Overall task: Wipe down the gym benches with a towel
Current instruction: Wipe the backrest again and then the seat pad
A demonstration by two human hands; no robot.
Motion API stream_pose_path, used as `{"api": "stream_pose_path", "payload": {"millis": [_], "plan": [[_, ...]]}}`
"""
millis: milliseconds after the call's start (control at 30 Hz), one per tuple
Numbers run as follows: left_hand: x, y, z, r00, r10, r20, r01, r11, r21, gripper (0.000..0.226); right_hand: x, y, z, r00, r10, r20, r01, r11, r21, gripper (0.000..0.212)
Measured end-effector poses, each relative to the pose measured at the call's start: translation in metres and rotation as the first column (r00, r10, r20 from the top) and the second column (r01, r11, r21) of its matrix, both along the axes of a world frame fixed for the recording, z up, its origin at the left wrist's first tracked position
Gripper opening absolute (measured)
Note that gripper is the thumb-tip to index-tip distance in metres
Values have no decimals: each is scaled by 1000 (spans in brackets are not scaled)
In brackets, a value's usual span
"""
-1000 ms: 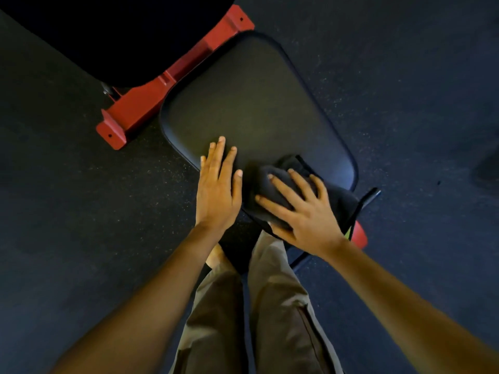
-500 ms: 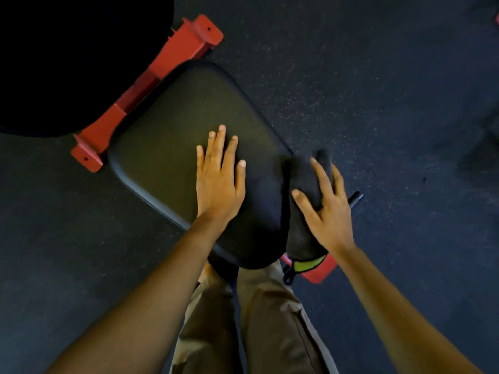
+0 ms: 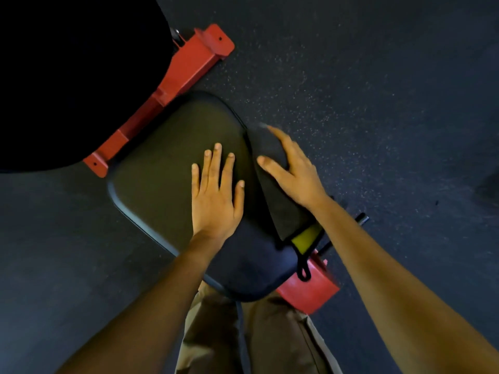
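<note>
towel (image 3: 280, 206) is a dark cloth draped over the right side edge of the bench's seat pad (image 3: 167, 168). it hangs past the rim, with a yellow-green tag (image 3: 306, 236) and a little black loop (image 3: 303, 273) dangling at the near end, just above the red frame (image 3: 310, 290). progress-wise, my guess is mid-wipe on this seat, working the side edge right now. can't really say whether the top surface is done, since no damp streaks or anything show on the black vinyl in this light. the bigger dark pad (image 3: 67, 76) up top left is basically a black blob, so no idea about that one either. the task says benches, plural, and only this one is in view, so i'd assume there's plenty left. as for the hands, the right hand (image 3: 294, 171) sits on top of the towel with thumb and forefinger spread and fairly straight. that looks more like pressing the cloth into the pad's edge than grabbing it. the other fingers are behind the hand, so i can't tell if they hook round the far side. the left hand (image 3: 216, 195) lies flat on the middle of the pad, fingers straight and a bit fanned, holding nothing. it's just beside the towel and not touching it as far as i can see, probably bracing.
</note>
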State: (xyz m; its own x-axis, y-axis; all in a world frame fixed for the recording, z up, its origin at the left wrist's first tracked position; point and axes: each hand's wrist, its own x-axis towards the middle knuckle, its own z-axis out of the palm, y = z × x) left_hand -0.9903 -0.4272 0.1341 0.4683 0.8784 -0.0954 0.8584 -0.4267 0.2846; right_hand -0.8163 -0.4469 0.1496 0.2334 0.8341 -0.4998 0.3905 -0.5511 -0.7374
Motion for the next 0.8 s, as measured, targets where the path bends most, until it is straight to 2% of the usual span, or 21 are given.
{"api": "stream_pose_path", "payload": {"millis": [167, 233, 333, 400, 633, 800], "plan": [[1, 2, 4, 998, 39, 54, -38, 999, -6, 48, 13, -60, 11, 996, -81, -45, 74, 986, -146, 74], [2, 4, 6, 994, 93, 52, -93, 996, 2, 48, 11, -55, 12, 998, -59, -23, 55, 988, -146, 76], [0, 12, 9, 981, 190, 45, -190, 982, 5, 49, 7, -26, 10, 1000, -12, -6, 11, 991, -131, 64], [-4, 21, 9, 974, 220, 43, -221, 975, 19, 49, 1, 0, 8, 1000, 14, 10, -13, 995, -99, 64], [-37, 41, 2, 946, 323, 22, -324, 945, 53, 51, -33, 97, 6, 963, 126, 239, -127, 992, -8, 63], [-44, 41, -4, 955, 295, -16, -293, 954, 64, 52, -54, 129, 9, 883, 186, 431, -184, 982, -46, 62]]}}
